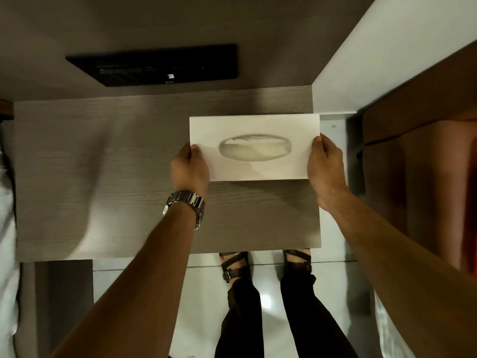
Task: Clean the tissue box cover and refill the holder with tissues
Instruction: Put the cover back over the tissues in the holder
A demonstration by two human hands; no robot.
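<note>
I have the tissue box cover [254,148] held between both hands over the far right part of the grey wooden desk [103,164], its right end reaching just past the desk's right edge. It is a white rectangular shell with an oval slot in the top; through the slot I see something pale, which may be tissue or only the inside of the cover, I cannot tell in this dim light.

I judge it light and rigid: it keeps flat, straight edges under a grip at the two ends only, with no sag in the middle. The surface looks smooth and matte, probably a little slippery, so I would not trust a pinch from the top alone. The short ends are the sensible place to hold, and that leaves the top face and slot free for wiping.

My left hand [189,167] clamps the left end, thumb on the top face near the corner, the other fingers tucked out of sight below or behind. A metal watch [184,204] sits on that wrist. My right hand [326,166] closes on the right end the same way, thumb on top. Both forearms reach forward, roughly mirrored, wrists fairly straight. Whether the cover rests on the desk or hangs just above it I cannot say.
</note>
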